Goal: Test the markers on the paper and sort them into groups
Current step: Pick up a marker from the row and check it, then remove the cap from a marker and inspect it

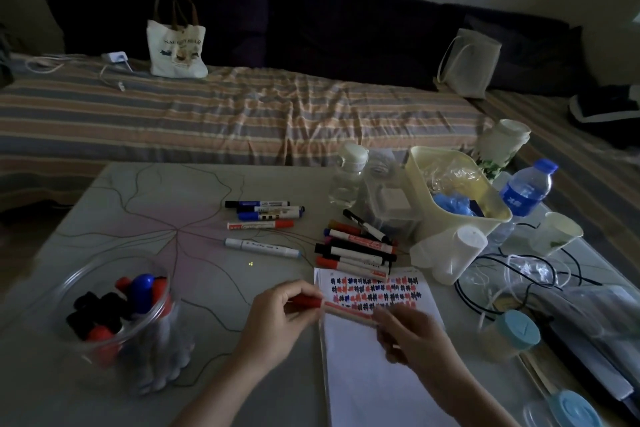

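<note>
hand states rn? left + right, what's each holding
Left hand: fingers pinch the red cap end of the red marker.
Right hand: blurred, fingers curled round the marker's other end, over the paper.

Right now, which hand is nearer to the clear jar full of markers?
Left. The left hand grips the red marker by its cap, just right of the clear jar. The right hand holds the marker's other end over the paper, farther away.

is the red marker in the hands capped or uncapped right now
Cannot tell. The left hand grips the red cap end, the right hand holds the barrel of the red marker; the two meet, but motion blur hides any gap.
</note>
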Demonstrator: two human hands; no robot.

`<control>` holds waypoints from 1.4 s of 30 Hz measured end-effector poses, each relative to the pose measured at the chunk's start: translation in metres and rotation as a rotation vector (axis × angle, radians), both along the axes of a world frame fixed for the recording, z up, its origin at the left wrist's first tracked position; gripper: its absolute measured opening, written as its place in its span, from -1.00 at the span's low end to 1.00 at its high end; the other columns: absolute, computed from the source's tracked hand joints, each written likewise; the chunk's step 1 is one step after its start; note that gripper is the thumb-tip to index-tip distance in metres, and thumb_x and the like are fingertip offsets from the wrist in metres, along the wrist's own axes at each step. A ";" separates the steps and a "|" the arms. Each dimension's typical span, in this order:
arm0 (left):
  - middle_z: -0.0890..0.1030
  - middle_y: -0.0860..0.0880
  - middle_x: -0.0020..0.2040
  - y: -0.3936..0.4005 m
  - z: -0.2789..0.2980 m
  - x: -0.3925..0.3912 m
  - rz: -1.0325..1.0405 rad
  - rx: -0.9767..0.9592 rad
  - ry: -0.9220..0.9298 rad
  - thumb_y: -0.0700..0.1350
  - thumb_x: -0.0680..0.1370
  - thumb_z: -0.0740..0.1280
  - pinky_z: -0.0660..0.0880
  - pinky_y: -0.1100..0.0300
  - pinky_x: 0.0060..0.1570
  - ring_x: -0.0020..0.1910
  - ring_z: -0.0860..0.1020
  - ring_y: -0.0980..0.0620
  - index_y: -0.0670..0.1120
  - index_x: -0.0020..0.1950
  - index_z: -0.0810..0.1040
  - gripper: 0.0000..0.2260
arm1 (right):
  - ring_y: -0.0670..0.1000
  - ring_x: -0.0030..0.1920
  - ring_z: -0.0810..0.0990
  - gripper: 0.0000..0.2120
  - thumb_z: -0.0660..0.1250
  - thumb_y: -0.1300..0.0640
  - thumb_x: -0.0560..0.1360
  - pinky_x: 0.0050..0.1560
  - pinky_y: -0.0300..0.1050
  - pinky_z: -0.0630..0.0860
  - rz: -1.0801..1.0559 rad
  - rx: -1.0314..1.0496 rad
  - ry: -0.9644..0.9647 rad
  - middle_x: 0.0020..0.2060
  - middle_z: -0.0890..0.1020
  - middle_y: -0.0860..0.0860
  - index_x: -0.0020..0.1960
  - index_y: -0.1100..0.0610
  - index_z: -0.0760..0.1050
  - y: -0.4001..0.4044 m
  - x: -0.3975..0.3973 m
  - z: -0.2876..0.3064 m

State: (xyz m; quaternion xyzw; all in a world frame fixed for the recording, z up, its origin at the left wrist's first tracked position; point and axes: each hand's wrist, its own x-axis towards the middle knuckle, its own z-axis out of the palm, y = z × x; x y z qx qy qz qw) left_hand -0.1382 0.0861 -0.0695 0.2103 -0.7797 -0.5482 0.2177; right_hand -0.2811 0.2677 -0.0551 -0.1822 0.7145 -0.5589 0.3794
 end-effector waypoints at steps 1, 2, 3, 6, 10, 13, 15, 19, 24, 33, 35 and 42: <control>0.67 0.11 -0.08 -0.001 -0.001 0.001 -0.015 -0.029 -0.021 -0.23 0.44 0.48 0.56 0.30 0.02 -0.02 0.62 0.19 0.00 -0.03 0.66 -0.83 | -0.05 -0.40 0.51 -0.76 0.37 0.02 0.51 -0.33 -0.15 0.52 0.108 0.094 0.149 -0.39 0.58 0.03 -0.17 0.19 0.62 0.000 0.001 -0.002; 0.67 0.11 -0.07 -0.002 -0.002 0.002 -0.032 -0.057 -0.044 -0.22 0.44 0.48 0.57 0.27 0.04 -0.02 0.62 0.19 0.00 -0.03 0.65 -0.83 | -0.08 -0.40 0.52 -0.77 0.33 0.05 0.56 -0.30 -0.13 0.54 0.207 0.175 0.271 -0.41 0.59 -0.01 -0.18 0.16 0.60 -0.001 0.002 -0.004; 0.66 0.12 -0.06 -0.002 -0.003 0.002 -0.047 -0.080 -0.067 -0.21 0.44 0.48 0.57 0.26 0.06 -0.01 0.62 0.19 0.00 -0.02 0.65 -0.83 | -0.11 -0.41 0.52 -0.78 0.28 0.07 0.59 -0.30 -0.16 0.53 0.283 0.228 0.346 -0.43 0.58 -0.05 -0.17 0.12 0.59 -0.003 0.003 -0.005; 0.64 0.17 -0.02 -0.003 -0.006 -0.001 -0.048 -0.125 -0.098 -0.20 0.45 0.48 0.55 0.28 0.11 0.01 0.59 0.28 0.07 0.04 0.61 -0.76 | -0.17 -0.41 0.48 -0.79 0.22 0.08 0.63 -0.34 -0.28 0.43 0.361 0.282 0.394 -0.40 0.55 -0.08 -0.07 0.05 0.61 -0.007 0.002 -0.010; 0.46 0.13 0.23 -0.007 -0.016 -0.002 0.092 -0.286 -0.135 -0.10 0.48 0.45 0.36 0.37 0.25 0.21 0.44 0.25 0.05 0.36 0.38 -0.51 | -0.18 -0.48 0.44 -0.79 0.25 0.15 0.62 -0.44 -0.32 0.35 0.209 0.304 0.573 -0.40 0.53 -0.07 -0.16 0.02 0.55 -0.018 -0.003 -0.014; 0.39 0.04 0.36 -0.014 -0.027 0.004 0.080 -0.526 -0.305 -0.01 0.54 0.37 0.26 0.29 0.34 0.37 0.34 0.09 -0.03 0.40 0.39 -0.56 | -0.19 -0.51 0.47 -0.84 0.33 0.14 0.59 -0.52 -0.37 0.32 -0.084 0.321 0.924 -0.39 0.59 -0.07 -0.15 0.08 0.62 -0.035 -0.033 0.002; 0.33 0.08 0.39 -0.016 -0.033 0.008 0.008 -0.633 -0.420 0.07 0.56 0.30 0.20 0.28 0.37 0.42 0.26 0.10 0.05 0.37 0.39 -0.62 | -0.11 -0.43 0.52 -0.82 0.31 0.07 0.59 -0.49 -0.34 0.33 -0.162 0.397 1.113 -0.25 0.66 0.00 -0.03 0.13 0.65 -0.053 -0.058 0.018; 0.27 0.13 0.39 -0.017 -0.041 0.010 -0.029 -0.702 -0.489 0.15 0.54 0.27 0.23 0.25 0.32 0.41 0.21 0.12 0.12 0.32 0.39 -0.63 | 0.03 -0.22 0.59 -0.74 0.28 -0.03 0.59 -0.26 -0.09 0.56 -0.157 0.521 1.255 -0.09 0.66 0.03 0.03 0.13 0.64 -0.098 -0.093 0.035; 0.22 0.13 0.40 -0.019 -0.045 0.005 -0.022 -0.707 -0.502 0.17 0.54 0.27 0.22 0.21 0.33 0.41 0.17 0.11 0.17 0.34 0.35 -0.62 | 0.01 -0.08 0.60 -0.71 0.27 -0.10 0.58 -0.09 -0.14 0.45 -0.057 0.686 1.403 -0.01 0.64 -0.01 0.05 0.08 0.63 -0.127 -0.105 0.023; 0.17 0.10 0.45 -0.020 -0.048 0.008 -0.031 -0.713 -0.497 0.16 0.56 0.22 0.20 0.17 0.35 0.43 0.14 0.08 0.16 0.39 0.30 -0.60 | 0.15 -0.12 0.62 -0.78 0.26 0.04 0.61 -0.14 0.01 0.60 -0.030 0.610 1.246 0.15 0.45 0.06 0.16 0.13 0.57 -0.118 -0.090 -0.001; 0.16 0.09 0.46 -0.019 -0.049 0.008 -0.034 -0.719 -0.501 0.15 0.57 0.22 0.20 0.16 0.37 0.44 0.14 0.07 0.15 0.40 0.29 -0.59 | 0.13 -0.04 0.60 -0.78 0.29 0.06 0.59 -0.06 0.04 0.57 -0.049 0.587 1.260 0.11 0.51 0.05 0.18 0.11 0.59 -0.114 -0.087 -0.001; 0.21 0.10 0.42 -0.020 -0.042 0.005 -0.010 -0.686 -0.500 0.12 0.54 0.26 0.23 0.17 0.33 0.41 0.20 0.06 0.14 0.32 0.36 -0.65 | 0.09 0.17 0.52 -0.76 0.37 0.12 0.52 0.24 0.10 0.42 0.273 0.261 1.356 0.11 0.60 0.02 0.17 0.11 0.61 -0.138 -0.047 -0.004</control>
